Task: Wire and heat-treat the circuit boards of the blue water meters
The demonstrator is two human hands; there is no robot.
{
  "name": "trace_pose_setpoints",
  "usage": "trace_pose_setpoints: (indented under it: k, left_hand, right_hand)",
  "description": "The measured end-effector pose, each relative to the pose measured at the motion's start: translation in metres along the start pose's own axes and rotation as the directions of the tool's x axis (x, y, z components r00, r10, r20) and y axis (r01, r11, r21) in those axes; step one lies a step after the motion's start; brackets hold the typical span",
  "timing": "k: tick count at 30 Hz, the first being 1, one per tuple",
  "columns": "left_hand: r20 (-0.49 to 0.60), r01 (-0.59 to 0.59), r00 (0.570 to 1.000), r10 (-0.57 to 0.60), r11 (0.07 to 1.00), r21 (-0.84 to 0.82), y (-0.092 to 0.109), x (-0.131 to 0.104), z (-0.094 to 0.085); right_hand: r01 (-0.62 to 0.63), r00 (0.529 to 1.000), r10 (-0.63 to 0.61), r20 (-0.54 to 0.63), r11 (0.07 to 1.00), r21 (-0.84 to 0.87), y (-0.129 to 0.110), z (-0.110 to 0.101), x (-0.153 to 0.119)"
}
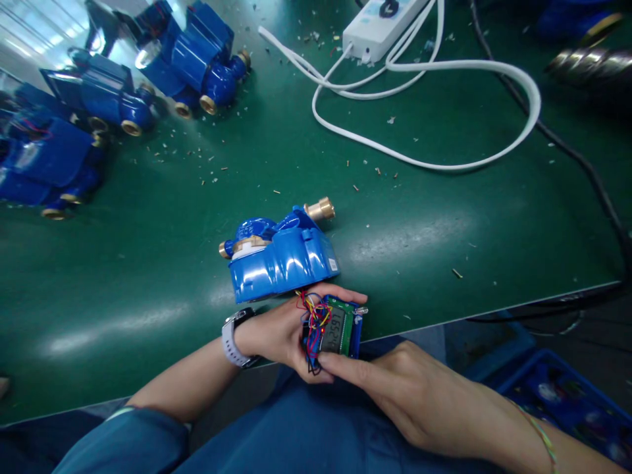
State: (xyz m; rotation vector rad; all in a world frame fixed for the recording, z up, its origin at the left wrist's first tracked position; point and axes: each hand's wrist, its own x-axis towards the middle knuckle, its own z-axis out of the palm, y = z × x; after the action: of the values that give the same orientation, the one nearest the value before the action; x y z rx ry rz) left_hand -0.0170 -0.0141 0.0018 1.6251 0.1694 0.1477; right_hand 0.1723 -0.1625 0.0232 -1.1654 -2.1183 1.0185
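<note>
My left hand (pixel 280 331) is closed around a small circuit board module with an LCD display (pixel 332 331), which shows digits. A tangle of red, yellow, blue and black wires (pixel 316 319) comes off its left side, and a small coiled spring (pixel 362 311) sticks out at the right. My right hand (pixel 419 392) has its index finger stretched out, the tip touching the module's lower edge near the display; its other fingers are curled underneath and partly hidden. Just beyond my left hand, a blue water meter (pixel 286 260) with brass threaded ends lies on its side on the green table.
Several more blue water meters (pixel 197 59) stand at the back left of the green table (pixel 172 276). A white power strip (pixel 380 29) with a looped white cable (pixel 444 164) lies at the back. A black cable (pixel 567 148) runs down the right; a blue crate (pixel 557 375) sits below the edge.
</note>
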Motion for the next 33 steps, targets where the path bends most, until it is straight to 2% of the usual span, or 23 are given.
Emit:
trace_pose_setpoints:
  k: [5, 8, 11, 14, 16, 21, 26, 33]
  left_hand:
    - [-0.051, -0.047, 0.998, 0.040, 0.988, -0.146, -0.011, -0.002, 0.006]
    - [-0.069, -0.063, 0.996, 0.053, 0.986, -0.157, -0.014, -0.003, 0.008]
    - [-0.109, -0.084, 0.991, 0.076, 0.994, -0.074, -0.013, -0.002, 0.009]
    - [-0.146, -0.110, 0.983, 0.116, 0.993, 0.047, -0.012, 0.000, 0.008]
    - [-0.153, -0.115, 0.980, 0.124, 0.991, 0.066, -0.011, 0.001, 0.008]
    - [-0.181, -0.122, 0.976, 0.121, 0.993, 0.006, -0.013, 0.002, 0.010]
    - [-0.236, -0.150, 0.961, 0.142, 0.989, -0.017, -0.015, 0.000, 0.017]
    - [-0.329, -0.169, 0.936, 0.127, 0.980, -0.103, -0.019, -0.001, 0.026]
  right_hand:
    - [0.009, 0.995, -0.003, -0.098, 0.998, 0.057, -0.002, 0.009, -0.002]
    - [-0.011, 0.988, 0.028, -0.150, 0.993, 0.114, -0.006, 0.010, -0.003]
    - [-0.048, 0.985, 0.080, -0.154, 0.978, 0.203, -0.010, 0.013, -0.005]
    - [-0.145, 0.971, 0.183, -0.152, 0.962, 0.231, -0.012, 0.018, -0.007]
    - [-0.168, 0.964, 0.211, -0.159, 0.954, 0.248, -0.012, 0.020, -0.008]
    - [-0.099, 0.973, 0.160, -0.169, 0.942, 0.320, -0.009, 0.018, -0.006]
    - [-0.111, 0.979, 0.160, -0.127, 0.939, 0.326, -0.009, 0.014, -0.005]
    - [-0.184, 0.957, 0.246, -0.151, 0.923, 0.337, -0.015, 0.014, -0.005]
